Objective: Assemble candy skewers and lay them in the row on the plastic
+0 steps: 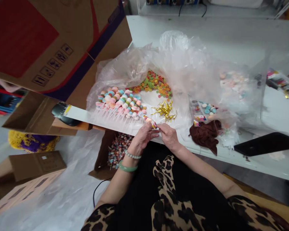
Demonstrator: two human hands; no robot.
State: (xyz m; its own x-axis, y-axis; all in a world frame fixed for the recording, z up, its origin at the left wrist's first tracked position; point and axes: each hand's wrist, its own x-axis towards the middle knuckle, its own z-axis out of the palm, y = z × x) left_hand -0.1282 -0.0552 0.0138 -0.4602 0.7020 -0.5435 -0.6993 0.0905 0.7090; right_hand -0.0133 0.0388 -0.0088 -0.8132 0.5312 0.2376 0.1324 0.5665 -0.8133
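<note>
Near the front edge of the table, my left hand (144, 136) closes its thumb and fingertips on a small candy in a colourful wrapper (149, 120). My right hand (169, 134) pinches the right end of that wrapper. Whether a tie is between those fingertips is too small to make out. Just left of the hands lie rows of candy skewers (120, 102), pastel sweets on white sticks. Gold twist ties (166, 110) are heaped right behind my hands. Farther back is a pile of ring-shaped gummies (154, 83) in orange, green and red.
Clear plastic bags (183, 54) cover the back of the white table (231, 32). A brown cloth (204, 133) and a black phone-like slab (267, 144) lie to the right. Large cardboard box (82, 41) stands left; a carton of wrapped candies (119, 150) sits below the edge.
</note>
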